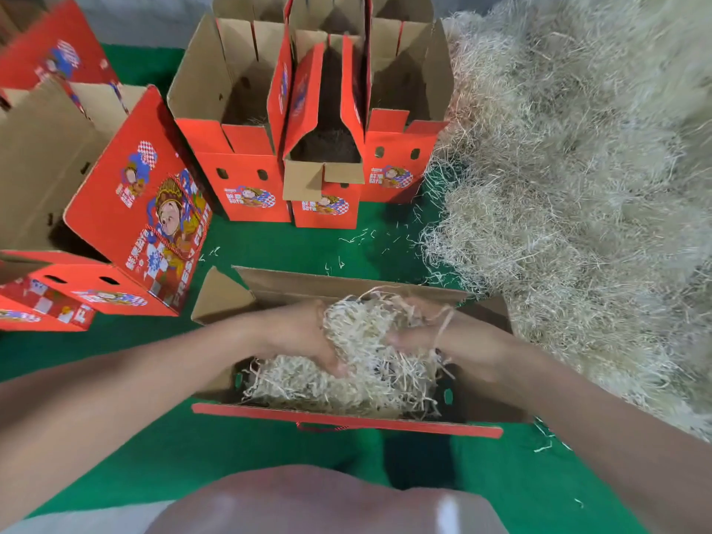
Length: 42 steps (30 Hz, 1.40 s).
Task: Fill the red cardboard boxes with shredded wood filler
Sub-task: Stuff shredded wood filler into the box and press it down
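Heap of shredded wood [578,167] is banked on the right, nearer the right hand [420,331]. The open box [346,416] is laid crosswise directly below both hands, long axis left to right, partly filled. A pale, tangled wad [362,329] is cupped between right hand and left hand [296,333], fingers curled into it, just above the fill.

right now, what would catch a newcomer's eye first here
The huge pale filler heap fills the right side. In front, the left hand and right hand hold a clump over an open box. More red boxes stand open behind it on green cloth.
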Motion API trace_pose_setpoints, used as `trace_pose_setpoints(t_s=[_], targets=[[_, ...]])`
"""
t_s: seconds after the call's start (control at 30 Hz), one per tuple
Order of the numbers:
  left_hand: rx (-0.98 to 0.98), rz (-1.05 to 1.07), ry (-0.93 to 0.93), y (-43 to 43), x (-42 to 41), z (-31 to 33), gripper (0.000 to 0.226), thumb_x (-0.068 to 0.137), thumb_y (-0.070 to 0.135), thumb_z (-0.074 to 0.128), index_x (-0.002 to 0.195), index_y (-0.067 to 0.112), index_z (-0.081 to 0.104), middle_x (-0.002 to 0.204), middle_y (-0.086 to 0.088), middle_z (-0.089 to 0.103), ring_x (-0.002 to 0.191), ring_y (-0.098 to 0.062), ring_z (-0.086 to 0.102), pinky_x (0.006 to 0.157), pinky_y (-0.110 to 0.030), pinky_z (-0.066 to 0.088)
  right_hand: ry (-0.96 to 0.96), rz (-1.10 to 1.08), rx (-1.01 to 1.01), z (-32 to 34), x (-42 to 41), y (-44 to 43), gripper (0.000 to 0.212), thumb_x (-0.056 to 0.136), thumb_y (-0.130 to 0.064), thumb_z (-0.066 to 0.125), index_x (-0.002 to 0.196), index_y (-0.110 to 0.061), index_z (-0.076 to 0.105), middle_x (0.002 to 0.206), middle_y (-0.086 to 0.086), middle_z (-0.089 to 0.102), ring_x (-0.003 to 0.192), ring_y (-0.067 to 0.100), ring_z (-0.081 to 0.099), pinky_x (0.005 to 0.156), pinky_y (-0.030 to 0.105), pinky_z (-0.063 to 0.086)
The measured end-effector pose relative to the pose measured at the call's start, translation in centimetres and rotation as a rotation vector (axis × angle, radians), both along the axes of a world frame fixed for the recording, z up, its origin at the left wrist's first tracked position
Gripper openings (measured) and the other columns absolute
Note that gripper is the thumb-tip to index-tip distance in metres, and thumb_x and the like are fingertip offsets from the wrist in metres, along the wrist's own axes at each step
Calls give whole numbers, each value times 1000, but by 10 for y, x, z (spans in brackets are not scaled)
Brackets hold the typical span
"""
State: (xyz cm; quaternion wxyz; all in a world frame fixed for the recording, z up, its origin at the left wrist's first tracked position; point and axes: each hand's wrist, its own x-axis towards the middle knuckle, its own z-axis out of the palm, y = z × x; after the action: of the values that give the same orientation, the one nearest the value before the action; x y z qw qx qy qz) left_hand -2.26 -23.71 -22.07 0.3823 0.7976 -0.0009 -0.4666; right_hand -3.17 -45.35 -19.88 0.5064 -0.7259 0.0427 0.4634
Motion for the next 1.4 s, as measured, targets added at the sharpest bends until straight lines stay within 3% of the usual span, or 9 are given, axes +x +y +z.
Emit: trace_pose_setpoints(t_s=[0.2, 0.37, 0.43, 0.6, 0.77, 0.9, 1.07, 1.33, 1.4], targets=[[-120, 115, 183, 21, 8, 12, 101, 56, 31, 85, 141, 24, 31, 139, 9, 34, 128, -9, 30, 107, -28, 22, -53, -189, -188, -22, 10, 4, 86, 80, -35, 69, 144, -11, 18, 144, 11, 35, 124, 23, 40, 98, 31, 33], [258, -142, 164, 39, -3, 13, 25, 82, 12, 63, 102, 15, 48, 95, 4, 48, 75, -2, 45, 66, -15, 40, 44, -239, -155, -27, 9, -5, 93, 73, -42, 73, 145, -16, 20, 146, 3, 34, 134, 24, 29, 107, 41, 26], [320, -92, 46, 31, -6, 10, 18, 85, 11, 59, 98, 13, 47, 97, 0, 52, 83, -4, 51, 71, -19, 46, 112, -150, -72, -23, 7, -1, 91, 63, -42, 78, 139, -17, 35, 136, -6, 45, 135, 20, 29, 104, 39, 29], [-22, 268, 130, 10, 3, 7, 73, 84, 12, 65, 144, 10, 23, 150, -5, 26, 138, -23, 26, 112, -42, 17, 255, -71, 94, -23, 5, 25, 64, 56, -29, 77, 115, -21, 54, 139, -9, 35, 140, 19, 12, 112, 40, 1], [56, 191, -5, 12, 3, -2, 91, 74, 41, 73, 145, 14, 23, 152, -4, 25, 136, -21, 29, 110, -37, 24, 102, -134, -161, -36, 7, 31, 22, 74, -7, 69, 91, -13, 56, 133, 10, 47, 124, 21, 42, 110, 37, 26], [289, 65, -280, 35, 3, 4, 75, 78, 52, 65, 136, 10, 40, 139, -3, 45, 113, -16, 51, 90, -22, 39, 74, -127, -238, -35, 17, 9, 84, 79, -25, 71, 142, -8, 18, 147, 9, 28, 135, 28, 27, 109, 47, 22], [607, -295, -551, 55, -4, 9, 46, 84, 38, 64, 120, 16, 47, 110, 1, 58, 91, -12, 54, 75, -23, 45, 27, -144, -316, -36, 12, 8, 89, 80, -14, 69, 146, -18, 10, 148, 9, 26, 134, 27, 29, 108, 42, 25], [128, 145, 86, 9, 9, 3, 42, 79, 45, 65, 113, 22, 56, 136, 5, 41, 123, -19, 45, 102, -44, 36, 76, -143, -161, -38, 11, 30, 88, 72, -1, 70, 143, -12, 19, 146, 9, 30, 132, 24, 30, 106, 36, 25], [191, 105, 76, 6, 9, -9, 36, 80, 44, 65, 106, 19, 60, 121, 7, 52, 104, -16, 57, 94, -37, 42, 64, -125, -168, -38, 11, 30, 86, 74, -1, 68, 144, -12, 19, 145, 7, 32, 130, 22, 34, 106, 36, 27]])
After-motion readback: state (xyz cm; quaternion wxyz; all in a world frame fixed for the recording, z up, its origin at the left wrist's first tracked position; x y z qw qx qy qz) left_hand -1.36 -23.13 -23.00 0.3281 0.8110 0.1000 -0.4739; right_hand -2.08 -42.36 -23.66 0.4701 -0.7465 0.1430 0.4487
